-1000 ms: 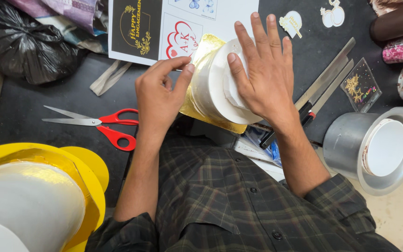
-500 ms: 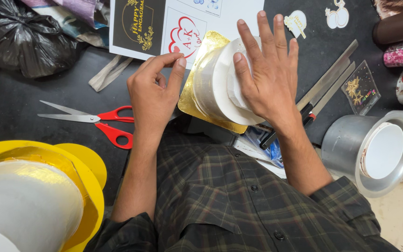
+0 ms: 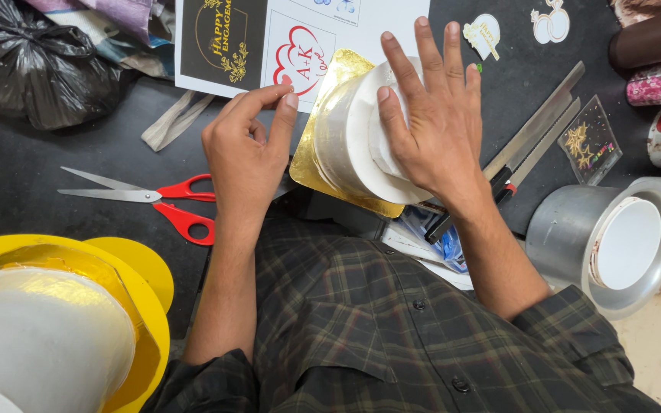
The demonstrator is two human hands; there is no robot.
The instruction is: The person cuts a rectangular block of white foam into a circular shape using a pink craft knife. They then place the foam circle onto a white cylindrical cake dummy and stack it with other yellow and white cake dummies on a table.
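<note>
The right hand [image 3: 430, 122] lies spread flat on the white top disc of a round cake dummy [image 3: 353, 134] tipped on its side near the black mat's [image 3: 78, 153] near edge. The left hand [image 3: 250, 145] pinches thumb and forefinger together just left of its gold base board [image 3: 330, 73], with red-handled scissors [image 3: 154, 200] further left.

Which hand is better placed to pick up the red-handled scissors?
Left. The left hand pinches near the round drum's edge, beside the scissors; the right hand lies flat on the drum.
</note>
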